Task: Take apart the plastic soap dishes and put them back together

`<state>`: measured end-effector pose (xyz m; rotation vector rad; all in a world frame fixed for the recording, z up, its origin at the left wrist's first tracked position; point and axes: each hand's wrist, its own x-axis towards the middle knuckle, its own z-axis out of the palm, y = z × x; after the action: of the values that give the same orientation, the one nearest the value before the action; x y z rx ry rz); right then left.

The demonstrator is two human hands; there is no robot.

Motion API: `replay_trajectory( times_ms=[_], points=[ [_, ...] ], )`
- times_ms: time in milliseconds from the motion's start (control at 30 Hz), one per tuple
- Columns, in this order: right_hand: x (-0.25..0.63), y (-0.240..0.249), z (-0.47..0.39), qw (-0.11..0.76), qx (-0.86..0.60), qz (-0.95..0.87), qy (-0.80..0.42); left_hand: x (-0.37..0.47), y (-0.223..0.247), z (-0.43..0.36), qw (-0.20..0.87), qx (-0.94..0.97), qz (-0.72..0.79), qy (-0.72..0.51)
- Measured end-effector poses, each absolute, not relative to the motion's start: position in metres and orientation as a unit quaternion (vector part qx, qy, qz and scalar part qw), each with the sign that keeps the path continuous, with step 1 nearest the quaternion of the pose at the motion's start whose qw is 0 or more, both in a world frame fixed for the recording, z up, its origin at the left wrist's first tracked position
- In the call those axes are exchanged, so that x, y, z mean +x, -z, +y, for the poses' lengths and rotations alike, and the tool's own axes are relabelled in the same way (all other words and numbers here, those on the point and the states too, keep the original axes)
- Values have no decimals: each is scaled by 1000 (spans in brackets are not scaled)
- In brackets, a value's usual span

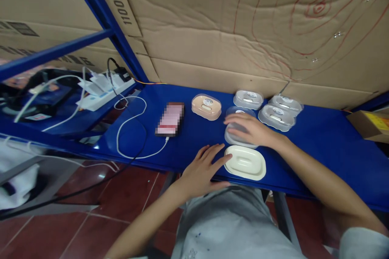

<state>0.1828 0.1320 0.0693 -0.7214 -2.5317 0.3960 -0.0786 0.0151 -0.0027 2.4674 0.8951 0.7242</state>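
Note:
A cream oval dish (245,163) with a raised oblong middle lies near the front edge of the blue table. My left hand (204,173) is at its left side, fingers spread, the index finger reaching over its rim. Just behind the dish sits a translucent plastic case (235,141). My right hand (251,128) is over this case with fingers stretched and thumb apart; whether it presses on the case I cannot tell. Partly hidden behind that hand is another clear case (238,111) with a round label.
Further back stand a peach case (206,107) and several clear cases (248,99). To the left lies a phone (170,119) on a white charging cable (118,137). A power strip (105,95) is at the far left, a cardboard box (369,125) at the right. Cardboard (194,40) walls the back.

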Motion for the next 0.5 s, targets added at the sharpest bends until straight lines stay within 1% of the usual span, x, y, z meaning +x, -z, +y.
replay_trajectory(
  times_ms=[133, 267, 367, 500],
  points=[
    [227, -65, 78, 202, -337, -916, -81, -67, 2, 17, 212, 887, 331, -241],
    [246, -43, 64, 167, -350, -921, -34, -51, 0, 22, 232, 880, 330, -251],
    [246, -36, 65, 183, -366, -912, 7, -45, -2, 25, 258, 865, 340, -264],
    [243, -45, 53, 254, -379, -890, 5, -50, -3, 24, 338, 799, 361, -343]
  ],
)
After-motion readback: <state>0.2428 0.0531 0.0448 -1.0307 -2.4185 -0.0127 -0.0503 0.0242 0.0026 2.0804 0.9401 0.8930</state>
